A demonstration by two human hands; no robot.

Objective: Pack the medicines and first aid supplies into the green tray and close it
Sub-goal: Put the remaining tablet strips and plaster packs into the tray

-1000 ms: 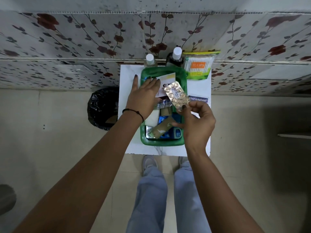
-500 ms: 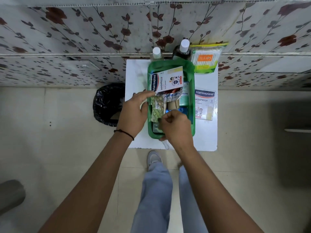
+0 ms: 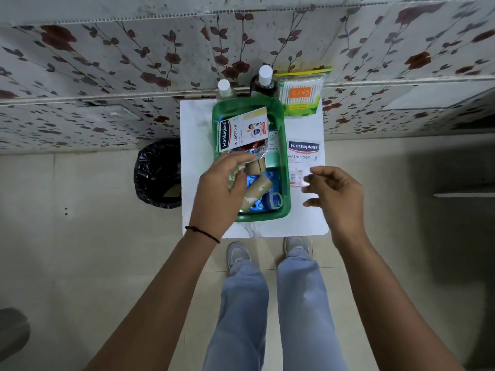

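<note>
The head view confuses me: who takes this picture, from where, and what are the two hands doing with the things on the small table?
A person wears a camera on the head, looking down at their own arms. On the white table stands a green tray, already holding a Hansaplast packet and bandage rolls. The left hand rests over the tray; whether it grips anything is unclear. The right hand, open and empty, reaches for a second Hansaplast packet beside the tray. Two bottles and cotton buds stand behind.

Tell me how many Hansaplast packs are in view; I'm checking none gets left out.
2. One Hansaplast pack lies in the green tray, at its far end. The other pack lies on the table right of the tray. More may be hidden under the supplies.
</note>
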